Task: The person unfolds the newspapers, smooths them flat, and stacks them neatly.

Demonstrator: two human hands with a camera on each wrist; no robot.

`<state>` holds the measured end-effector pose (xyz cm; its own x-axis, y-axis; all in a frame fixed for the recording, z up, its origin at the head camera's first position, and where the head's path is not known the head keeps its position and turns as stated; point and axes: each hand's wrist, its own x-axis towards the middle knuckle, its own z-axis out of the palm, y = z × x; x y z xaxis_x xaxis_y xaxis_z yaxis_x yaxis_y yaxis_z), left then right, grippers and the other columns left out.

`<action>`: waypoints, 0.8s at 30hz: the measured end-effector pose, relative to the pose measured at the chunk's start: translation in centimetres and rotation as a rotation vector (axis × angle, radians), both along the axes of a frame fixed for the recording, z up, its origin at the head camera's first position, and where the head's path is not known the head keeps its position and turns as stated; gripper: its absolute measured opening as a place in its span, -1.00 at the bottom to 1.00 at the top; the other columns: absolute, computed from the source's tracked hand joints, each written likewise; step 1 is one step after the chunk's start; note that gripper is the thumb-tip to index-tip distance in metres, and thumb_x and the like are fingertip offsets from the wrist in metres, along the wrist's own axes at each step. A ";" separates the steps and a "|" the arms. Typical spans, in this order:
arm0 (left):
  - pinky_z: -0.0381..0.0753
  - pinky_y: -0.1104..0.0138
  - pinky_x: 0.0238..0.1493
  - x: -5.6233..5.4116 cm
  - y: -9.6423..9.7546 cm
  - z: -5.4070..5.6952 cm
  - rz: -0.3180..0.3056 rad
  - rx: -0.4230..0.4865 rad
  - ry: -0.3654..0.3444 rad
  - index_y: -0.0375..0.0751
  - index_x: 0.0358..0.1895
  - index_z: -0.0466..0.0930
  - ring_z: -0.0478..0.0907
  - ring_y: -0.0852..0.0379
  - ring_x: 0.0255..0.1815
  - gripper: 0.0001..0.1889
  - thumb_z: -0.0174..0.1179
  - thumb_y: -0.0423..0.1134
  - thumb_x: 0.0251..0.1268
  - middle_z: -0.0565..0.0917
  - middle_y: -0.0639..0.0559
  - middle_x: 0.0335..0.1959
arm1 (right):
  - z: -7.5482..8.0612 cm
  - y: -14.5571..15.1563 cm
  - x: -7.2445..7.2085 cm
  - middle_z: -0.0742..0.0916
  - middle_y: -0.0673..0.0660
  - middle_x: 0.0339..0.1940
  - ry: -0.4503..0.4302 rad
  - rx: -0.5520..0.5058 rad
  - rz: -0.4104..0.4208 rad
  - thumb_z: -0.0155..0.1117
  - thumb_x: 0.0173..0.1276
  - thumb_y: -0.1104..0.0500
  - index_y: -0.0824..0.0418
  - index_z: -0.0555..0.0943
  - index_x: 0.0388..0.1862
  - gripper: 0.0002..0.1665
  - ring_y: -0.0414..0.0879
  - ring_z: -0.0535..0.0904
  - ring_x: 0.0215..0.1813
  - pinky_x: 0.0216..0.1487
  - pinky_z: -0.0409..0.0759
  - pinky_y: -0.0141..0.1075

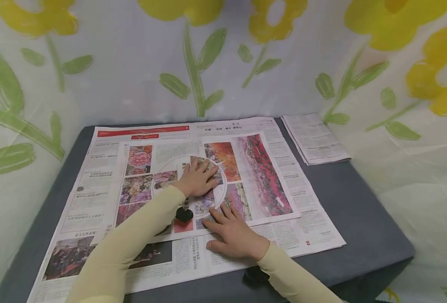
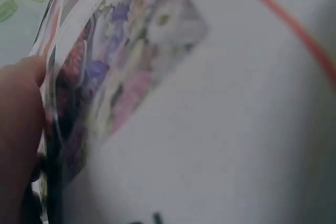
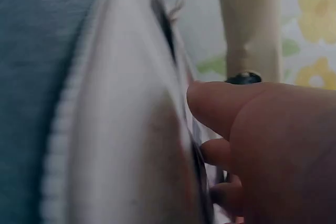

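My left hand (image 1: 197,180) lies flat with its fingers spread on a round, white-edged printed piece (image 1: 165,179). That piece sits on a newspaper sheet (image 1: 259,176) with colour flower photos. In the left wrist view a flower photo (image 2: 126,77) fills the space close to the hand, blurred. Fingers extended, my right hand (image 1: 236,233) rests at the sheet's front edge, its fingertips by the lower right rim of the round piece. The right wrist view shows this hand (image 3: 278,145) from the side against the paper edge. Both hands partly cover the print beneath.
Larger newspaper pages (image 1: 105,168) are spread under the sheet on a dark grey covered table (image 1: 363,223). A folded newspaper stack (image 1: 316,139) lies at the back right. White curtains with yellow flowers (image 1: 193,63) surround the table.
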<state>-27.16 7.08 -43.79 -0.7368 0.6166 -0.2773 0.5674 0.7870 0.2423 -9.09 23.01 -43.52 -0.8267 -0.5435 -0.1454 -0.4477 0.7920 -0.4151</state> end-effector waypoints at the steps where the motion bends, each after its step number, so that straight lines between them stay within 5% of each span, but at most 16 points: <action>1: -0.27 -0.31 0.61 -0.1 -0.1 0.0 0.000 -0.009 0.000 0.16 0.68 -0.08 -0.38 -0.34 0.71 -0.32 -0.29 0.25 0.64 -0.18 -0.14 0.73 | -0.1 -0.1 0.1 0.22 0.24 0.68 0.007 0.012 0.001 0.12 0.55 -0.22 0.01 0.30 0.61 -0.24 0.38 -0.05 0.69 0.63 -0.02 0.29; 8: -0.27 -0.33 0.60 -0.2 -0.8 0.4 0.023 -0.003 -0.001 0.18 0.68 -0.08 -0.35 -0.36 0.71 -0.31 -0.30 0.28 0.62 -0.15 -0.10 0.73 | -0.1 -0.3 0.5 0.22 0.22 0.68 0.049 0.013 -0.020 0.11 0.54 -0.24 0.00 0.33 0.60 -0.25 0.37 -0.05 0.69 0.63 -0.04 0.29; 15: -0.25 -0.36 0.58 -0.6 -2.3 0.5 0.054 -0.008 -0.006 0.15 0.68 -0.04 -0.32 -0.42 0.69 -0.34 -0.31 0.24 0.64 -0.05 -0.12 0.72 | 0.4 0.6 0.7 0.22 0.24 0.68 -0.006 -0.005 -0.069 0.10 0.55 -0.24 -0.02 0.36 0.57 -0.28 0.38 -0.09 0.70 0.59 -0.01 0.35; 24: -0.36 -0.38 0.56 -0.1 -5.8 0.1 0.120 0.019 -0.054 0.10 0.68 -0.06 -0.38 -0.47 0.67 -0.28 -0.31 0.30 0.61 -0.05 -0.12 0.72 | 0.5 4.0 -0.7 0.20 0.36 0.67 -0.027 0.035 -0.208 0.09 0.55 -0.19 -0.02 0.41 0.54 -0.34 0.41 -0.14 0.70 0.57 -0.06 0.42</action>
